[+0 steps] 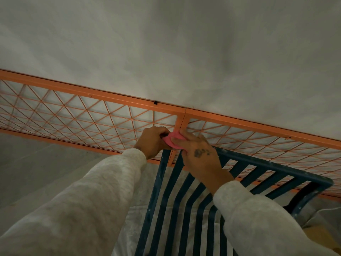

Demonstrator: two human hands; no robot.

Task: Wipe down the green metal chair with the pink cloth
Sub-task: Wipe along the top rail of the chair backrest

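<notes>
Your left hand (153,141) and right hand (201,156) meet just past frame centre, both sets of fingers (186,134) curled onto the cloth (173,139), gripping it between them. The cloth sits bunched at the back corner of the chair (276,168), whose slats run down toward 5 o'clock. Behind it, an orange mesh fence (110,97) crosses from 9 to 3 o'clock against a grey wall (184,43).
</notes>
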